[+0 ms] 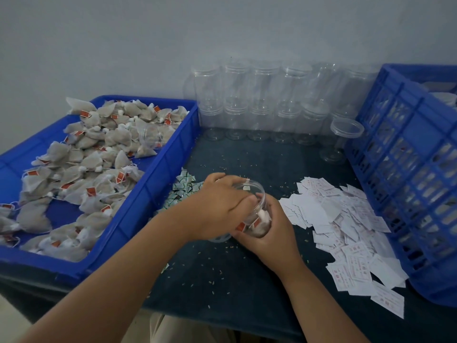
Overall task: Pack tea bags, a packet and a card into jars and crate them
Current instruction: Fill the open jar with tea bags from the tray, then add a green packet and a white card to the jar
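Your right hand (pixel 268 233) is wrapped around the lower body of a clear jar (pixel 257 214), which you hold tilted just above the dark desk (pixel 247 280) with its open mouth facing up and away from you. Several tea bags with red tags already sit inside it. Your left hand (pixel 222 206) rests over the jar's mouth with the fingers curled at the rim; whether it pinches anything, you cannot tell from here. To your left, the shallow blue tray (pixel 158 169) is piled with loose tea bags (pixel 86 164), and one more clear jar lies on its side among them. Just beside the tray, partly under your left forearm, lies a small heap of green-and-white packets (pixel 184 185). To the right of the jar, a spread of white cards (pixel 346 219) with red print covers the desk. Empty jars (pixel 259 102) are stacked in two rows against the wall, and the blue crate (pixel 408 169) stands at the far right.
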